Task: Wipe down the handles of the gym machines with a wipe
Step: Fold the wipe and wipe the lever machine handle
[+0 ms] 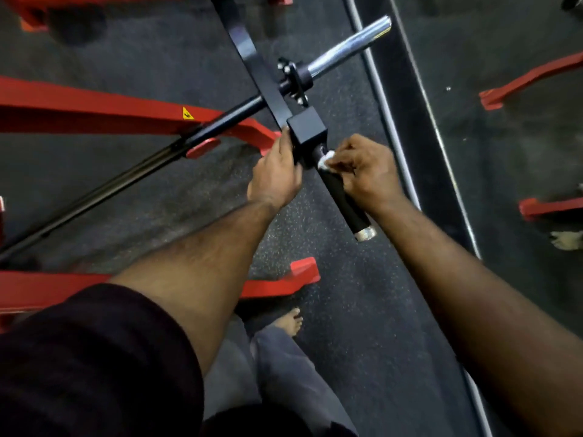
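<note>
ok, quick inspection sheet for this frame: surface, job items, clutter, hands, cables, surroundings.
Surface: dark speckled rubber gym floor, bare where visible.
Job's things: black foam-covered machine handle with a silver end cap, jutting from a black square steel block; small white wipe pressed on the handle's upper end.
Clutter: nothing seen.
Grippers: left hand grips the block's edge; right hand holds the wipe around the handle.
Cables: nothing seen.
Surroundings: red steel machine frame with a yellow warning sticker; chrome plate-loading sleeve; person's bare foot on the floor.
</note>
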`<move>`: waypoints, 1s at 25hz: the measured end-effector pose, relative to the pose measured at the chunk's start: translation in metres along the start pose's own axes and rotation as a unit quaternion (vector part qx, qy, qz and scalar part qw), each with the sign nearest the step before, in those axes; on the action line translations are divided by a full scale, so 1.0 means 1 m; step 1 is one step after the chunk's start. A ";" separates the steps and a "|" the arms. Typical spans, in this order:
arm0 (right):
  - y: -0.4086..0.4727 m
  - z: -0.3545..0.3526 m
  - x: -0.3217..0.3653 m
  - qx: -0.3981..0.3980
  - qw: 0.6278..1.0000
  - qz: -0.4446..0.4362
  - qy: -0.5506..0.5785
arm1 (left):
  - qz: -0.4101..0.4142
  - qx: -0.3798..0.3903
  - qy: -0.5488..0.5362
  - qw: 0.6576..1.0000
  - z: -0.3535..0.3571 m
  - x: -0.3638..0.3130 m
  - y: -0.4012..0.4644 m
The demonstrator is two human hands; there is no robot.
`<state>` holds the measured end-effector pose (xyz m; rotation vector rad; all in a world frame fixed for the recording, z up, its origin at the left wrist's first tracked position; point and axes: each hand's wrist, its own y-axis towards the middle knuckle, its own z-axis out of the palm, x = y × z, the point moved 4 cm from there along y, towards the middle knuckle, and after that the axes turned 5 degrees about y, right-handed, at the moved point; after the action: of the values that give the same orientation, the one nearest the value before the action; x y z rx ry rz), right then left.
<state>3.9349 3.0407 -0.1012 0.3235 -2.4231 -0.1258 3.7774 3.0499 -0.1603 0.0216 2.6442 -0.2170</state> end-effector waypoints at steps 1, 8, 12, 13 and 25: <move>-0.012 -0.005 0.001 0.021 0.999 -0.028 -0.014 | -0.002 -0.005 -0.005 1.000 -0.001 0.000 0.001; 0.026 0.022 0.020 0.022 0.993 -0.017 -0.114 | -0.045 -0.030 -0.060 0.997 -0.008 0.003 -0.005; -0.037 -0.008 0.020 0.074 0.985 -0.058 -0.146 | -0.051 -0.040 -0.087 0.994 -0.008 0.005 -0.006; -0.065 -0.020 0.021 0.098 0.981 -0.066 -0.153 | -0.045 -0.041 -0.085 0.994 -0.007 0.005 -0.007; -0.036 -0.013 0.007 -0.037 0.997 0.016 -0.069 | -0.061 -0.042 -0.035 0.997 -0.001 0.008 -0.004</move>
<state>3.9457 3.0042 -0.0933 0.2493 -2.5510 -0.2311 3.7700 3.0462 -0.1628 -0.1711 2.5853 -0.1448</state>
